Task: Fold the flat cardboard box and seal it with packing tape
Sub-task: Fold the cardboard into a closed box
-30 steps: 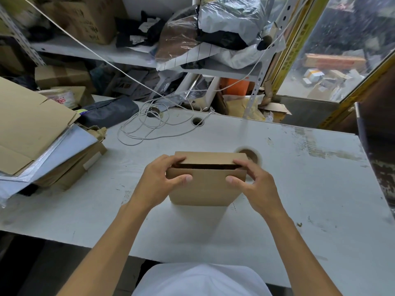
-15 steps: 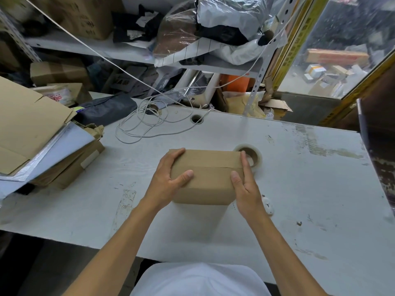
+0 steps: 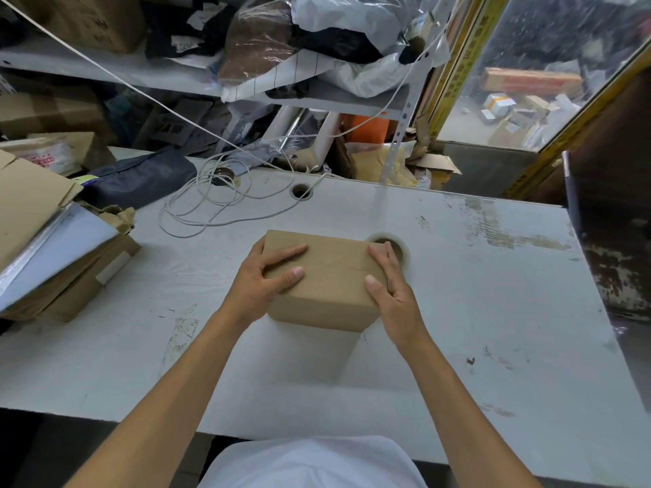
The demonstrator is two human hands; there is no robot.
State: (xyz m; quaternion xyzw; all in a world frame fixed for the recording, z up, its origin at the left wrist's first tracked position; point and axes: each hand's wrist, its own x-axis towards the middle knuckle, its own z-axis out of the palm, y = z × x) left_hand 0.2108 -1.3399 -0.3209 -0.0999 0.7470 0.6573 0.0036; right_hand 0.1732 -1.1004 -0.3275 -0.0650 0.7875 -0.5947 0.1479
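A small brown cardboard box (image 3: 334,272) stands on the white table (image 3: 458,311), its top flaps folded down and meeting in a seam. My left hand (image 3: 257,287) rests on the box's left end, with straight fingers and thumb pressing on the top. At the right end, my right hand (image 3: 394,294) lies with its fingers stretched along the edge and its thumb on the top. A roll of clear packing tape (image 3: 387,237) lies flat on the table just behind the box's right corner, partly hidden by my right fingers.
A pile of flat cardboard and plastic sleeves (image 3: 35,213) overhangs the table's left side. A loose white cable coil (image 3: 211,206) and a cable hole (image 3: 301,191) lie behind the box. A dark bag (image 3: 141,177) and cluttered shelves stand at the back.
The top flaps, which stood apart with a dark gap, have been pushed down flat. My right hand slid from the top front to the right edge, and the tape roll came into fuller view.
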